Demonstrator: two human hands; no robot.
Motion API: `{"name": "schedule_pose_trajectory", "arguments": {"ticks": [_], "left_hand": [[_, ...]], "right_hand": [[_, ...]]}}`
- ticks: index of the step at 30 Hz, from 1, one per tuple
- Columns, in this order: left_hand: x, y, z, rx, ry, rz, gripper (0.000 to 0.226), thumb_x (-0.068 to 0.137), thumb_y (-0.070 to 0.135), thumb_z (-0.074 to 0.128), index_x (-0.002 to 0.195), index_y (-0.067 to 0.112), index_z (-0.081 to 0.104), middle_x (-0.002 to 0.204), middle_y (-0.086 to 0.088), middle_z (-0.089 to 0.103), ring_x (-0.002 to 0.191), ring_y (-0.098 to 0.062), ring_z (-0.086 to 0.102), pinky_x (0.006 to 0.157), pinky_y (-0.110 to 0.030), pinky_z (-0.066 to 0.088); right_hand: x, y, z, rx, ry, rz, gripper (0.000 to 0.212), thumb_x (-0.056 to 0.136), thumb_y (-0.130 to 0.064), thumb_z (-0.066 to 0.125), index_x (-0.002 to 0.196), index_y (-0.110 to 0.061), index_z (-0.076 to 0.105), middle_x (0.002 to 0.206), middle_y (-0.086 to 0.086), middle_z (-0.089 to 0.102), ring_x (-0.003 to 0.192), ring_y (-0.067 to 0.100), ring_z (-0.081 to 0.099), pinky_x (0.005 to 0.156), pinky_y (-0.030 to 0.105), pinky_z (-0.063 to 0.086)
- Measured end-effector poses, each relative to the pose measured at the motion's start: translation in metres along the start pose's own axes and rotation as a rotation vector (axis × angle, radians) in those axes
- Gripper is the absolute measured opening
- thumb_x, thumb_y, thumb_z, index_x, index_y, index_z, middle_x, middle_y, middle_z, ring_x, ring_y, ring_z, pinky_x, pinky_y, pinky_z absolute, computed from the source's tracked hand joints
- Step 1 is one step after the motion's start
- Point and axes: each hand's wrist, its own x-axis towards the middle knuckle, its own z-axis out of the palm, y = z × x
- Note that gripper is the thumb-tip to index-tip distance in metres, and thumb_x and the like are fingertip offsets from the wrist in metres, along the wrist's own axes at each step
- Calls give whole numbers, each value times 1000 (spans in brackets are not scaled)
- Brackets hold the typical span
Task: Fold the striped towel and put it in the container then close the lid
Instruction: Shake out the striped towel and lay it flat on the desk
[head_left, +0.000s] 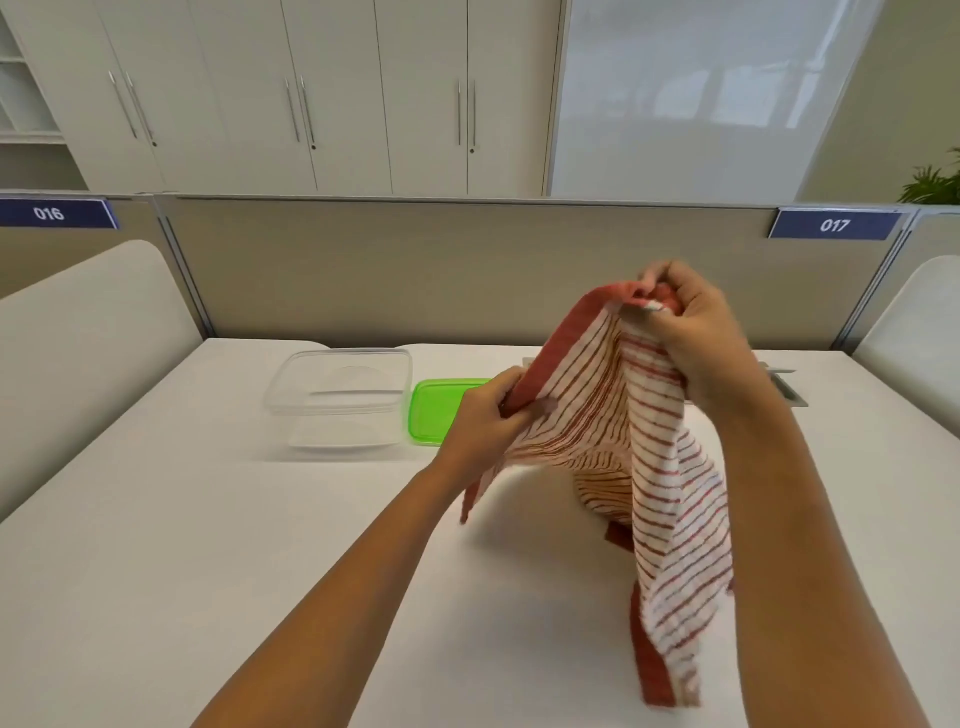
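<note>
Towel (639, 415) held up off table (208, 519), right hand (691, 332) pinching bunched top corner, left hand (485, 415) pinching red border, probably finding edges to fold; container (337, 400) open, lid (439, 410) beside.

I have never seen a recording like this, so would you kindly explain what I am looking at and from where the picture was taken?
There is no machine here: a person wears a wide-angle camera on the head, looking forward and down, so the two bare arms reaching in from the bottom are that person's own. Both hands hold up a red-and-white striped towel: the right hand grips a bunched top corner, the left hand pinches the red border lower down. The towel's lower part hangs down toward the white table. Further back sit an empty clear container and, beside it, its green lid, lying off the container.
</note>
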Motion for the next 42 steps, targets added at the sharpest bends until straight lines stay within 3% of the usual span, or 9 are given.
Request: {"name": "schedule_pose_trajectory", "arguments": {"ticks": [2,6,12,19,23,29,31,35,42], "left_hand": [[-2,-8,-8,80,2,-38,12,80,25,70,87,16,66,76,-12,67,68,-13,55,65,-33,46],[-5,-17,-38,100,119,-98,15,78,12,71,93,12,72,84,-2,71,69,10,59,71,-12,47],[-3,-19,-110,-94,330,-201,18,77,-6,65,94,-3,70,67,13,72,63,8,63,66,-7,51],[-3,10,-171,-412,493,-143,21,85,6,60,73,16,74,65,11,75,63,-3,68,62,-17,57],[-9,24,-202,-644,306,-107,25,81,40,59,88,18,70,82,5,77,80,-15,72,72,-34,61],[19,19,-175,95,451,-303,29,79,23,70,101,4,71,75,6,75,70,-4,66,77,-24,54],[26,27,-158,144,480,-309,31,77,25,72,102,6,72,88,-6,75,80,-13,67,86,-31,54],[33,53,-115,82,426,-291,30,78,27,71,101,8,72,88,-8,73,82,-21,69,86,-41,57],[33,95,-58,-310,107,-324,28,92,3,49,118,-3,59,80,-4,64,62,-6,64,62,-14,55]], "right_hand": [[3,-19,-7,72,116,-98,26,78,-11,71,69,-27,53,67,-10,68,65,6,68,57,21,57],[2,-49,-28,99,273,-229,22,80,-19,71,72,-27,53,72,-11,65,68,7,66,60,22,58],[-13,-52,-60,-4,397,-220,22,78,-18,74,72,-31,58,72,-14,66,71,6,67,64,21,58],[-25,-45,-86,27,356,-139,13,74,-28,74,85,-29,68,76,-15,71,73,4,68,61,22,59],[-26,-43,-94,144,268,-133,20,74,-36,74,92,-28,71,80,-13,73,75,4,69,61,22,59],[5,3,-71,-671,582,115,26,78,-26,73,101,-15,72,96,8,74,91,22,69,89,38,55],[9,5,-48,-667,643,109,26,81,-23,70,104,-12,70,100,9,72,87,19,66,83,30,54],[11,0,9,-449,514,146,13,80,-20,70,91,-25,65,96,-1,68,80,9,64,66,17,51],[10,-14,76,165,78,231,15,89,-3,57,92,-14,67,86,4,70,68,6,71,61,14,55]]}}
